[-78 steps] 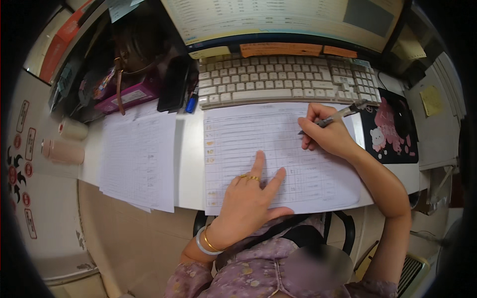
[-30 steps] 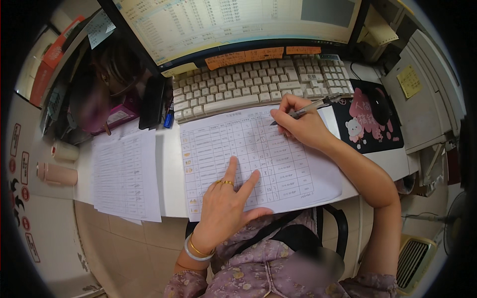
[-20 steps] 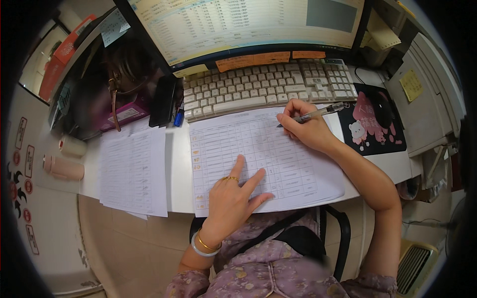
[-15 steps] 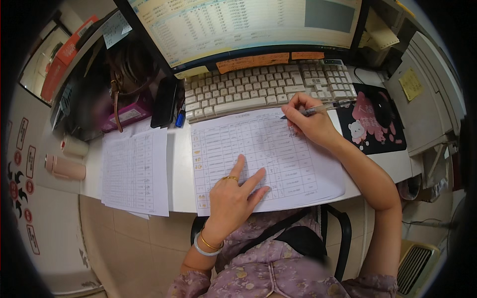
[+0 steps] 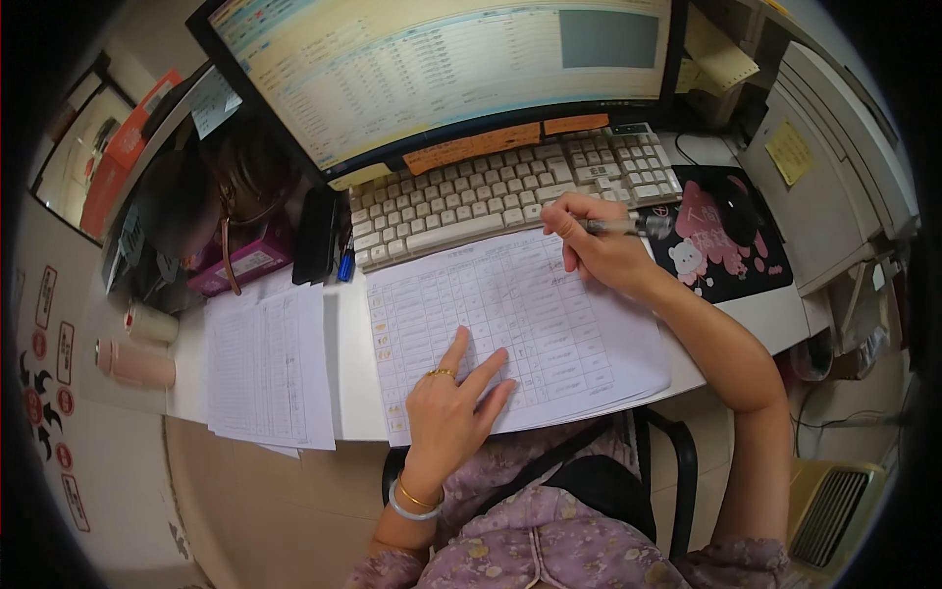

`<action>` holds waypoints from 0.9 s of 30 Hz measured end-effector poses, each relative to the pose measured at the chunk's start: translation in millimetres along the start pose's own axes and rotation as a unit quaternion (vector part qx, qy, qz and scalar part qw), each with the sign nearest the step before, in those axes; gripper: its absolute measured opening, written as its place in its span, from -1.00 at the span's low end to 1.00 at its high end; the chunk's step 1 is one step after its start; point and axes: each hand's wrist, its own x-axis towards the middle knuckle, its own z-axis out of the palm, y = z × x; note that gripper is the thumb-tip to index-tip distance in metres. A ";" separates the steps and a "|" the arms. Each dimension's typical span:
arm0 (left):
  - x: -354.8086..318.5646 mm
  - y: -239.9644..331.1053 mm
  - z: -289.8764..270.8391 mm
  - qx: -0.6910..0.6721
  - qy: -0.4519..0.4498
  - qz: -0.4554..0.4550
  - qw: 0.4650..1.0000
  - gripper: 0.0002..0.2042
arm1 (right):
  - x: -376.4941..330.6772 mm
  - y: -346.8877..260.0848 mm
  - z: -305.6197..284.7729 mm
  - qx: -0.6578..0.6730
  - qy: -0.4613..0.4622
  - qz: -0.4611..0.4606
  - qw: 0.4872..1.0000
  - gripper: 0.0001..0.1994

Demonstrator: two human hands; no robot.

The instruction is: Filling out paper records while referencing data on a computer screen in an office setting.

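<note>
A stack of printed table sheets [image 5: 432,304] lies on the white desk in front of me, with small yellow marks down its left edge. My left hand [image 5: 453,401] rests on the lower middle of the top sheet, fingers spread, a ring on one finger and bangles at the wrist. Near the sheet's upper right, my right hand [image 5: 601,245] grips a pen [image 5: 628,227] that lies nearly level across the fingers. Its writing tip is hidden by the hand. Some handwriting shows on the sheet just below that hand.
Beyond the sheets sit a keyboard [image 5: 491,196] and a monitor [image 5: 442,79]. A mouse [image 5: 738,222] rests on a dark mouse pad [image 5: 692,280] at right, beside a printer-like machine [image 5: 834,167]. More papers [image 5: 265,363], a blue-capped pen [image 5: 346,263] and a pink bottle [image 5: 135,363] are at left.
The view has shifted and tilted slightly. The pen, which pointed down toward the sheet, now lies flatter in my right hand. My left hand stays spread on the paper.
</note>
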 end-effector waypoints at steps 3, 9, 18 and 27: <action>-1.0 0.1 -0.4 -0.004 -0.001 -0.007 1.000 -0.67 | 1.0 -3.8 -4.3 -0.100 0.002 -0.051 0.994 -0.68; -2.3 -1.0 -1.1 -0.008 0.007 -0.010 1.000 -0.68 | 1.5 -7.9 -4.8 -0.187 0.182 -0.273 0.926 -0.82; -2.0 -2.1 1.5 -0.014 -0.005 -0.029 0.999 -0.69 | -20.6 -38.0 -17.1 -0.218 0.120 -0.417 0.874 -0.76; -2.2 1.3 0.6 -0.025 -0.023 -0.069 0.997 -0.68 | -34.7 -45.7 -25.3 -0.229 0.131 -0.553 0.790 -0.56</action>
